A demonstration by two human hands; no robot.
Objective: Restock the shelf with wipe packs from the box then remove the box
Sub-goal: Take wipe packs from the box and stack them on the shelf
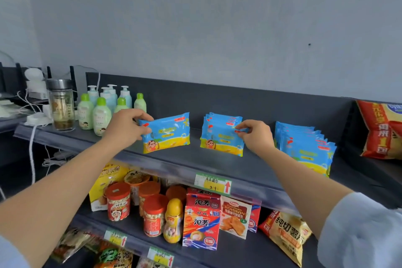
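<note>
Left hand: fingers and thumb curled round the left end of a single pack, gripping it.
Pack: stands on its long edge on the shelf, tipped a little, between the two hands.
Right hand: thumb and fingers pinch the upper right corner of the front pack of the middle stack.
Middle stack: several packs upright one behind another, just left of the right hand, apart from the single pack.
Far stack: another row of upright packs, just right of the right hand.
Bottles: green-capped and pump bottles grouped just behind and left of the left hand.
Flask: glass, steel lid, further left of the bottles.
Price tag: on the shelf's front edge, below the gap between the hands.
Snack bag: red and yellow, well right of the right hand.
Lower shelf: jars, cartons and snack bags beneath both forearms.
</note>
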